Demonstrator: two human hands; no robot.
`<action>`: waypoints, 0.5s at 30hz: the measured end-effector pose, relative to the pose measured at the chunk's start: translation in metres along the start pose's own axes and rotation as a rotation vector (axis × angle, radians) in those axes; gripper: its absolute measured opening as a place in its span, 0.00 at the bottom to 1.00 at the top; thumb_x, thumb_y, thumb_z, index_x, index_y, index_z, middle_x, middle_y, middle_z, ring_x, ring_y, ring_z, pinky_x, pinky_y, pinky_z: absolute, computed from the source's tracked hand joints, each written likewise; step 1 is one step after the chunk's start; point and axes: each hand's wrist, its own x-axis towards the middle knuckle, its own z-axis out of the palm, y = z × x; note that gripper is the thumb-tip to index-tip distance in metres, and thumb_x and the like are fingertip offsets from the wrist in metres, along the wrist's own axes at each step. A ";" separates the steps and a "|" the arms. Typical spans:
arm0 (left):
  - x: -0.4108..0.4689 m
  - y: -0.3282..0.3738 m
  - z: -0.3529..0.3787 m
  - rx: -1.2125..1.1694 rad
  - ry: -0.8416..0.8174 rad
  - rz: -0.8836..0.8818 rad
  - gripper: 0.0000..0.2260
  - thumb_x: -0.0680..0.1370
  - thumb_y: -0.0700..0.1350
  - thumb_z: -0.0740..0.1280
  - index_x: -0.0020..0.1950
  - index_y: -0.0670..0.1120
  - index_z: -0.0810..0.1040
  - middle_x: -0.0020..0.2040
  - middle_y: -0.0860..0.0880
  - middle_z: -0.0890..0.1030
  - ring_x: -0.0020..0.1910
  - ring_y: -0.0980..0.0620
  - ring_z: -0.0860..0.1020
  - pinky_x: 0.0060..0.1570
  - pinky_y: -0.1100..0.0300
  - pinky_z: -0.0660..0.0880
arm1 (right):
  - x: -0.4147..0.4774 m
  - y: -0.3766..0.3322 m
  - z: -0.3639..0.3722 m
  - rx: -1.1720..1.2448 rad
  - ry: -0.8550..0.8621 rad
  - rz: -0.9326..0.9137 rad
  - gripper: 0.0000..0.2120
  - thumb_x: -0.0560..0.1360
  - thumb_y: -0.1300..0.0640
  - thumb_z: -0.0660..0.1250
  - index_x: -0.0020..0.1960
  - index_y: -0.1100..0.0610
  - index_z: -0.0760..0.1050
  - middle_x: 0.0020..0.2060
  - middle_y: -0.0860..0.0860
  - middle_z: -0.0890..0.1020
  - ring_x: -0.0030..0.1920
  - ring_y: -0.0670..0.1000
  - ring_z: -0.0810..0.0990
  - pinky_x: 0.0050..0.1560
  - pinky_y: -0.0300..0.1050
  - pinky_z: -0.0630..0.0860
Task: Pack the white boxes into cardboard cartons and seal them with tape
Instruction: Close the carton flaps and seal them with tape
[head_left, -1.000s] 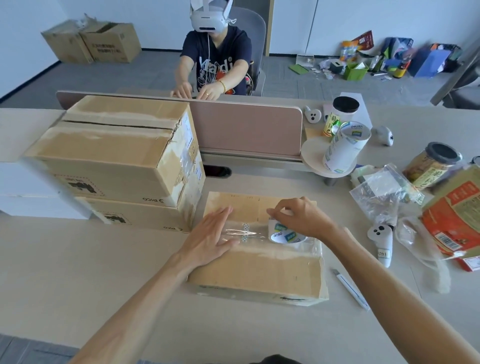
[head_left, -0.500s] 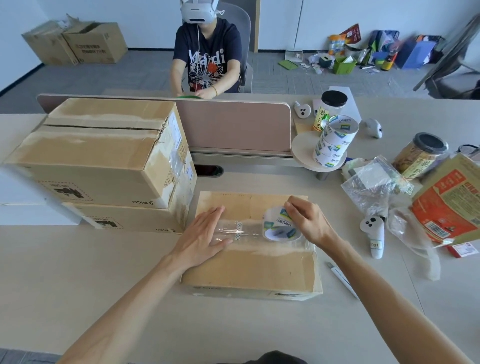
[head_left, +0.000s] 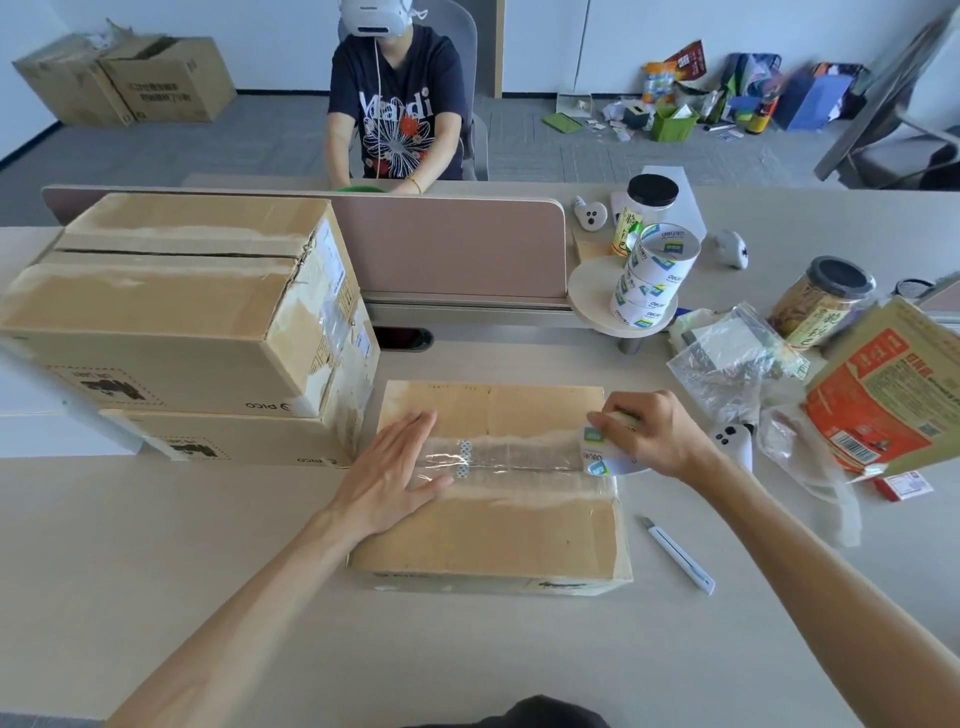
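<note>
Carton (head_left: 488, 525) sits mid-tabletop near the front edge, left hand (head_left: 387, 475) flat, fingers straight, pressing the clear tape strip (head_left: 511, 460). Right hand (head_left: 649, 434) grips tape roll (head_left: 597, 454) at the carton's right edge; utility knife (head_left: 680, 558) just beside, bare tabletop in front.

Your right hand (head_left: 652, 436) dragged tape roll (head_left: 602, 453) rightward along top seam of carton (head_left: 493, 530). A second ago roll sat mid-lid; now at lid's right edge, centre-right of frame, partly overhanging it. Clear tape strip (head_left: 514, 460) longer, now spans nearly whole seam.
</note>
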 end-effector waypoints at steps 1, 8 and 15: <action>0.000 0.000 0.001 0.002 0.012 0.004 0.39 0.77 0.68 0.54 0.80 0.45 0.51 0.79 0.50 0.57 0.77 0.57 0.50 0.74 0.65 0.44 | -0.003 0.003 -0.001 0.119 0.018 0.067 0.16 0.73 0.47 0.67 0.31 0.54 0.72 0.24 0.46 0.69 0.28 0.47 0.65 0.30 0.37 0.63; 0.001 0.000 0.002 0.012 0.034 0.023 0.39 0.77 0.68 0.53 0.80 0.44 0.53 0.78 0.49 0.59 0.77 0.57 0.51 0.74 0.66 0.44 | -0.016 0.009 -0.003 0.338 0.041 0.234 0.21 0.76 0.47 0.66 0.28 0.51 0.66 0.23 0.42 0.68 0.27 0.43 0.64 0.30 0.35 0.60; 0.001 0.000 0.001 0.035 0.030 0.039 0.38 0.78 0.67 0.53 0.79 0.43 0.54 0.78 0.48 0.59 0.78 0.56 0.51 0.75 0.63 0.46 | -0.018 0.017 -0.026 0.034 -0.018 -0.011 0.19 0.74 0.46 0.67 0.30 0.57 0.73 0.22 0.43 0.71 0.27 0.47 0.63 0.29 0.35 0.63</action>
